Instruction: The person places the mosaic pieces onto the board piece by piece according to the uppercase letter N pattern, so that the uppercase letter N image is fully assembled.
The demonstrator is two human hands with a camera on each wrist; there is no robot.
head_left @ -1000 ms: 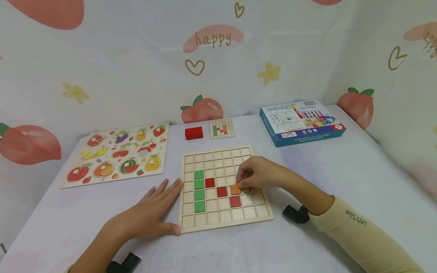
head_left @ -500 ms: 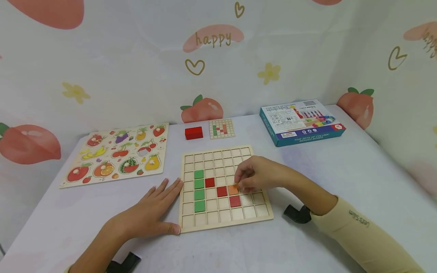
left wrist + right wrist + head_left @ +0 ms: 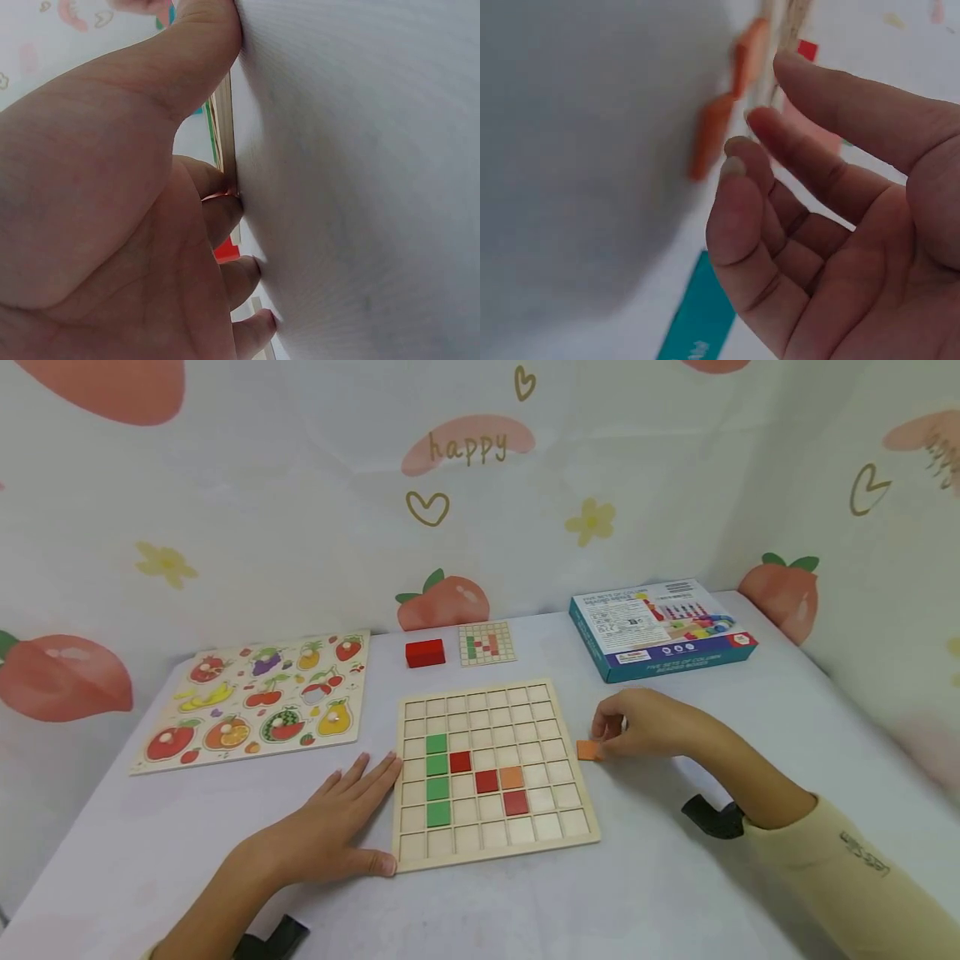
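A wooden grid board [image 3: 497,858] lies mid-table with several green tiles [image 3: 437,788], three red tiles [image 3: 487,782] and one orange tile [image 3: 511,777] in its cells. My left hand [image 3: 318,831] rests spread on the table, fingertips and thumb against the board's left edge; the left wrist view shows this hand [image 3: 112,195] from the palm side. Right of the board, my right hand [image 3: 652,722] hovers at a loose orange tile [image 3: 588,750]. In the right wrist view two orange tiles [image 3: 712,139] lie just beyond the fingers of this hand [image 3: 832,202], whose fingertips are apart.
Behind the board sit a red block [image 3: 425,653] and a small pattern card [image 3: 487,644]. A fruit puzzle board [image 3: 258,702] lies at the back left, a boxed toy [image 3: 663,628] at the back right. Printed cloth hangs behind the table.
My right hand has let go of the orange tile in the board's cell and moved right, off the board, uncovering loose orange on the table. My left hand has stayed put.
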